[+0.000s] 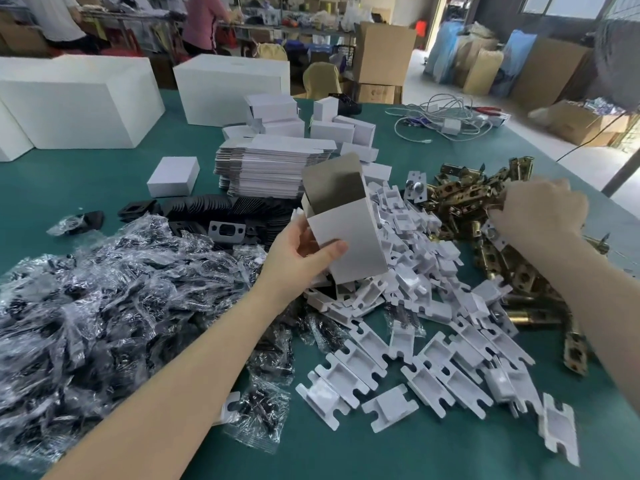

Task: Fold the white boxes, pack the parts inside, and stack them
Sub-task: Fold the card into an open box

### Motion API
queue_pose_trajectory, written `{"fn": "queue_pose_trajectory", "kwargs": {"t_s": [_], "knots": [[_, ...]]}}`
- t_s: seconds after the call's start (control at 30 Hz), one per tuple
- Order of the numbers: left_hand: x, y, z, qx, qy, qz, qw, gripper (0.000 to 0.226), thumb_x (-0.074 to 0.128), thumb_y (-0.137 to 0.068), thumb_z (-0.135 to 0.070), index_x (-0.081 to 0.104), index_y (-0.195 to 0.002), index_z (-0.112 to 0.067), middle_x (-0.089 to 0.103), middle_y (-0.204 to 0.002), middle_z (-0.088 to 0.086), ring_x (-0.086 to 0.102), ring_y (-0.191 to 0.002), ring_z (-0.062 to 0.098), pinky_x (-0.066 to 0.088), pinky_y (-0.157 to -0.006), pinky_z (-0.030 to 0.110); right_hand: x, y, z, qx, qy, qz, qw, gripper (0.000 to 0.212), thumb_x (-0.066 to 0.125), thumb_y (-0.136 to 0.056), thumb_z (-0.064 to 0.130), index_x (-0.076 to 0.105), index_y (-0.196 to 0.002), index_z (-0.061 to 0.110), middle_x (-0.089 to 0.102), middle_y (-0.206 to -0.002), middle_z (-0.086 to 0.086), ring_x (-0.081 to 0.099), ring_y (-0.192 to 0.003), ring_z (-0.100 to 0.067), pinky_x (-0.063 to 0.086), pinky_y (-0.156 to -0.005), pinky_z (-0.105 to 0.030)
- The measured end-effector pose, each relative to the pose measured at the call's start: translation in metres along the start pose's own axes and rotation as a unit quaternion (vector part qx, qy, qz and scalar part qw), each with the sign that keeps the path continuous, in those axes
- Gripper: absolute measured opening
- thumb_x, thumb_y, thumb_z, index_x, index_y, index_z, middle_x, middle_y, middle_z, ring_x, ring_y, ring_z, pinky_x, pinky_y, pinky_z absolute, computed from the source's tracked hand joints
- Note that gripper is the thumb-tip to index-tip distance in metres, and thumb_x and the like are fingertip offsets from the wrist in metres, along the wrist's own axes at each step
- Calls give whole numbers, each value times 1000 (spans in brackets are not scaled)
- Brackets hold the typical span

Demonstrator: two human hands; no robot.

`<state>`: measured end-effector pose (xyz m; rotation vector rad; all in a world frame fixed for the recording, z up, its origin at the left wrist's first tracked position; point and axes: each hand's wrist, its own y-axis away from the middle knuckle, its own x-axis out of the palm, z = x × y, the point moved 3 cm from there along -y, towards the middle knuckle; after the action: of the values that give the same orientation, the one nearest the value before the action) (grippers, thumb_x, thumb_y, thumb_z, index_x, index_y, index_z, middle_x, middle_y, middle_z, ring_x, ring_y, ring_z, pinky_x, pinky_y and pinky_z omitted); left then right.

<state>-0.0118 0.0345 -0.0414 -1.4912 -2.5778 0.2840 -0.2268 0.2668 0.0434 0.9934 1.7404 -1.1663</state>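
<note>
My left hand (304,252) grips a folded white box (346,226), tilted, with its top flap standing open and its grey inside showing. It hangs above a heap of white plastic trays (408,317). My right hand (543,211) reaches into the pile of brass latch parts (464,199) at the right, fingers curled down around a silvery piece; what exactly it holds is partly hidden. A stack of flat unfolded boxes (270,168) lies behind the held box. One closed small white box (173,176) stands to the left.
Clear bags of black screws (104,299) cover the left of the green table (381,455). Black plates (221,220) lie in a row behind them. Large white cartons (79,102) and several folded small boxes (332,129) stand at the back, cables (446,119) at far right.
</note>
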Motion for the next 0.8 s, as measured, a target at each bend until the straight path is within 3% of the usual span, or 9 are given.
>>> {"fn": "queue_pose_trajectory", "kwargs": {"t_s": [0.13,0.37,0.47,0.6,0.73,0.8], "knots": [[-1,0,2,2,14,0,1000,43,78,-75,-23,57,-111,-33,73,-98,-21,69,-92,-2,53,-73,12,-3,-8,-12,24,-132,-11,991,27,68,-85,17,58,-107,5,53,-98,-22,57,-92,-43,53,-76,-50],[0,-2,3,0,37,10,999,47,79,-74,-24,57,-114,-30,74,-102,-17,69,-97,3,53,-77,15,-6,-6,-33,47,-275,0,960,50,72,-84,29,53,-126,9,53,-119,-25,60,-93,-43,54,-82,-53],[0,-2,3,1,41,14,999,46,79,-74,-22,57,-114,-30,74,-103,-15,69,-98,4,54,-78,16,-6,-6,-45,40,-293,34,955,43,70,-86,37,61,-119,11,65,-111,-21,63,-95,-39,54,-84,-50],[0,-1,3,1,39,13,999,45,79,-75,-21,57,-113,-29,74,-103,-15,70,-98,4,54,-78,16,-7,1,-54,44,-355,36,933,24,72,-84,40,63,-96,21,70,-94,-9,64,-91,-32,54,-84,-48],[0,-1,3,1,38,11,999,43,79,-75,-22,58,-111,-30,74,-102,-16,70,-97,3,54,-76,15,-6,2,-64,85,-410,36,907,25,78,-80,39,65,-94,23,70,-97,-12,66,-93,-34,55,-87,-52],[0,-1,3,0,37,10,999,43,79,-76,-20,57,-111,-31,74,-102,-16,70,-97,3,54,-77,15,-6,1,-69,115,-455,34,883,24,78,-80,37,66,-95,22,70,-97,-15,67,-91,-32,57,-82,-47]]}}
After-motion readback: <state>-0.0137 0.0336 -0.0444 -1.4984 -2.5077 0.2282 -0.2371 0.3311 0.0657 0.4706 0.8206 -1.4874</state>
